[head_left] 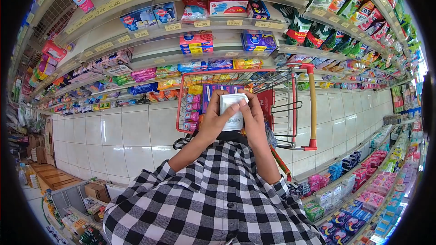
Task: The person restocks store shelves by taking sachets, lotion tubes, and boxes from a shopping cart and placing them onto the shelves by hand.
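Between the left hand [212,119] and the right hand [255,117], the white packets [233,123] are gripped by thumbs and fingers; if thumb pressure is relaxed unevenly, the loose layers could be fanned apart and dropped into the cart [313,109] just beyond.

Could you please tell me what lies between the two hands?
Stacked white packets, held by the left hand and right hand, as the head view shows.
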A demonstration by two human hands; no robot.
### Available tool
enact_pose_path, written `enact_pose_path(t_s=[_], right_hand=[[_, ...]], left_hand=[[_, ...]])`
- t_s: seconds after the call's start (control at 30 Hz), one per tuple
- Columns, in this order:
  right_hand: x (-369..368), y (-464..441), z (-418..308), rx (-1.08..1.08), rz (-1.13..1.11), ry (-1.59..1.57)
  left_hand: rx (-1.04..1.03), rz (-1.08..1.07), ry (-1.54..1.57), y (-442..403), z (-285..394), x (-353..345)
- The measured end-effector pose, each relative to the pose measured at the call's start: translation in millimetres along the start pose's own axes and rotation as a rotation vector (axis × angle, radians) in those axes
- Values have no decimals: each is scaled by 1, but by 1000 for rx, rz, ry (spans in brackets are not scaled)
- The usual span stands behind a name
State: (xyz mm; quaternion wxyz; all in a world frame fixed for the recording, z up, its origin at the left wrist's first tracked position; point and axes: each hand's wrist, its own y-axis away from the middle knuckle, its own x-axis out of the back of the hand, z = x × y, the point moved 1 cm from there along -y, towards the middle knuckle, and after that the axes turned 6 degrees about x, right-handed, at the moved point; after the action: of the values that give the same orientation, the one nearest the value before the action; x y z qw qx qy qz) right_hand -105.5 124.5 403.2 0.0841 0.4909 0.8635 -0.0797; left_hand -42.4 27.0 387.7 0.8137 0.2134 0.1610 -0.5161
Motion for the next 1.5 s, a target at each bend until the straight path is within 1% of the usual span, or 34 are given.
enact_pose_path(t_s=[0.03, 0.07, 0.1, 0.13, 0.2, 0.23, 0.27, 0.33, 0.37, 0.4, 0.47, 0.5, 0.53, 0.57, 0.6, 0.63, 0.67, 0.7, 0.77, 0.8, 0.87, 0.9, 0.93, 1.0, 1.13, 1.2, 1.23, 1.33, 1.4, 1.43, 1.47, 1.5], right_hand=[[0, 0, 0, 5, 2, -3], [0, 0, 1, -74, 22, -34], [0, 1, 2, -152, 41, -66], [4, 1, 5, -147, 44, -71], [14, 2, 14, 98, 60, 114], [12, 4, 19, 215, 137, 205], [16, 5, 19, 222, 140, 202], [22, 4, 17, -197, 61, -569], [20, 3, 15, -187, 61, -575], [17, 4, 8, -173, 62, -586], [11, 10, -5, -294, -40, -731], [7, 14, -8, -321, -132, -869], [0, 16, -11, -301, -126, -887], [-10, 17, -16, -161, -257, -727], [-13, 18, -17, -77, -317, -647], [-16, 18, -18, 10, -369, -570], [-11, 20, -15, -84, -452, -581], [-5, 22, -11, -181, -535, -590], [6, 20, -1, -261, -705, -669], [8, 18, 1, -241, -700, -679], [8, 19, 4, -128, -821, -482], [4, 24, 4, -169, -743, -534], [3, 24, 5, -166, -739, -543], [2, 24, 6, -143, -693, -492], [-2, 25, 4, -182, -631, -482], [0, 27, 9, -281, -550, -610], [0, 28, 11, -276, -547, -611], [3, 30, 21, -247, -450, -502], [6, 30, 41, -225, -303, -409], [11, 31, 62, -224, -307, -409], [17, 34, 90, -481, -257, -987], [16, 33, 91, -599, -233, -1281]], left_hand=[[-68, -16, -124, 0, -4, 0], [-137, -32, -249, 1, -8, -1], [-168, -95, -277, 6, -7, -9], [-171, -99, -282, 8, -3, -11], [-449, -209, -789, 13, 5, -17], [-422, -228, -729, 16, 7, -19], [-428, -233, -733, 19, 13, -21], [-432, -380, -716, 22, 26, -21], [-564, -337, -768, 24, 28, -21], [-571, -349, -780, 25, 34, -22], [-967, -325, -779, 28, 49, -28], [-978, -358, -683, 27, 46, -34], [-980, -383, -697, 29, 46, -41], [-1047, -393, -905, 35, 46, -50], [-1116, -401, -1114, 41, 45, -56], [-1101, -393, -1131, 44, 39, -56], [-1117, -417, -1141, 45, 33, -54], [-1126, -391, -1103, 44, 27, -49], [-1171, -312, -969, 48, 24, -47], [-1177, -333, -978, 49, 14, -42], [-1109, -416, -802, 48, -8, -23], [-1202, -408, -866, 50, 4, -29], [-1196, -415, -872, 51, 9, -32], [-1250, -330, -877, 53, 12, -35], [-1254, -326, -869, 50, 11, -31], [-1253, -298, -863, 49, 8, -27], [-1254, -304, -862, 48, 5, -25], [-1242, -288, -836, 46, 1, -24], [-1209, -312, -794, 43, 2, -24], [-1212, -310, -796, 40, 2, -21], [-1173, -345, -782, 37, 0, -18], [-1134, -381, -769, 34, 0, -16]])
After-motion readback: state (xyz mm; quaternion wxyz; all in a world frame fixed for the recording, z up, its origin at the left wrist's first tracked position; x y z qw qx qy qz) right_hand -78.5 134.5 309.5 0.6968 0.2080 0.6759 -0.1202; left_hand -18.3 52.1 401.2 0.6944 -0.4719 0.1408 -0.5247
